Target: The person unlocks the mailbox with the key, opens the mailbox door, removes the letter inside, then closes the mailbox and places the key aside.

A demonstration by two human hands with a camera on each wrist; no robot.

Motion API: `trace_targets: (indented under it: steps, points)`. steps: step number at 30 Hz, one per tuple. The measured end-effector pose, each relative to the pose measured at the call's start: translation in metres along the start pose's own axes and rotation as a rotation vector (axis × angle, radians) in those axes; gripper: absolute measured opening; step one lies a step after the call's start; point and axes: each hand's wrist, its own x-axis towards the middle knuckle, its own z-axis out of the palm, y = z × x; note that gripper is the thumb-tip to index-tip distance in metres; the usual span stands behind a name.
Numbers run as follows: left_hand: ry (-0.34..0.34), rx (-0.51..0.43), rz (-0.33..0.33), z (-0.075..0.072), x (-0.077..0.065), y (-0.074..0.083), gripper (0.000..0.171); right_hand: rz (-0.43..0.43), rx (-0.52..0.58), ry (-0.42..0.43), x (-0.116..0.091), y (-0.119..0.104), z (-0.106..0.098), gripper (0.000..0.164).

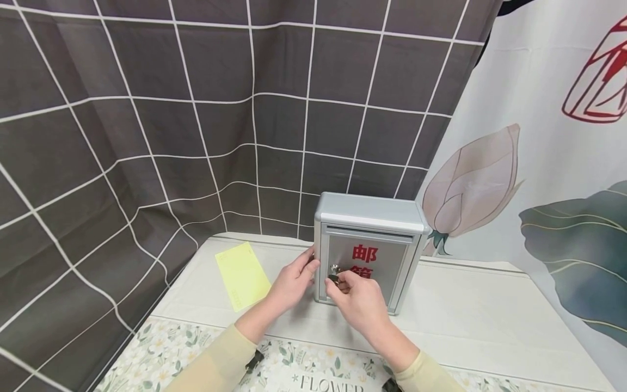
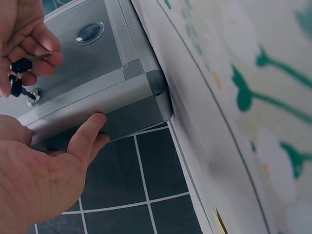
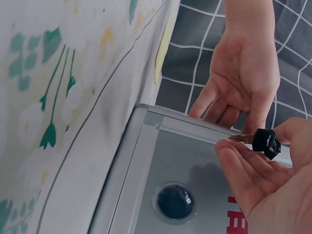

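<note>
A silver metal mailbox (image 1: 372, 207) with red characters on its front stands upright on the table. My left hand (image 1: 294, 280) rests against its left side, fingers extended along the side wall in the left wrist view. In front of the door my right hand (image 1: 362, 305) pinches a black-headed key (image 1: 333, 278) between thumb and fingers. The key's tip is at the round lock (image 2: 33, 96); how deep it sits I cannot tell. A second black-headed key (image 2: 22, 64) hangs with it, its blade across the right fingers. Low on the door is a round window (image 3: 175, 202).
A yellow sheet of paper (image 1: 242, 275) lies flat left of the mailbox. The white tablecloth (image 1: 470, 305) has a floral band along its front. Behind hang a dark grid-patterned curtain (image 1: 279, 125) and a white curtain (image 1: 514, 81) with a printed lotus.
</note>
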Motion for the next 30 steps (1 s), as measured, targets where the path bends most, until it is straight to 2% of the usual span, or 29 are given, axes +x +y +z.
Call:
trace_targets:
  steps: [5, 9, 13, 16, 19, 24, 30]
  points:
    - [-0.004, -0.023, -0.003, -0.001, 0.0, -0.001, 0.063, 0.067, 0.065, -0.06, -0.002, -0.007, -0.003, 0.015]
    - [-0.005, -0.021, -0.005, -0.001, 0.0, -0.001, 0.063, 0.163, 0.206, -0.163, -0.003, -0.011, -0.007, 0.016]
    - [-0.003, -0.008, -0.007, -0.001, 0.0, 0.0, 0.062, 0.318, 0.542, -0.293, -0.001, -0.013, -0.012, 0.025]
    - [0.003, 0.017, -0.007, -0.002, 0.0, -0.001, 0.062, 0.421, 0.798, -0.36, 0.0, -0.013, -0.017, 0.034]
    - [0.006, 0.04, 0.0, -0.002, 0.0, -0.002, 0.061, 0.468, 0.937, -0.399, -0.002, -0.009, -0.022, 0.04]
    - [0.006, 0.045, 0.03, -0.002, 0.0, -0.005, 0.061, 0.516, 1.046, -0.456, -0.009, -0.002, -0.031, 0.042]
    - [0.009, 0.048, 0.032, -0.002, 0.001, -0.006, 0.062, 0.558, 1.053, -0.492, -0.02, 0.01, -0.043, 0.037]
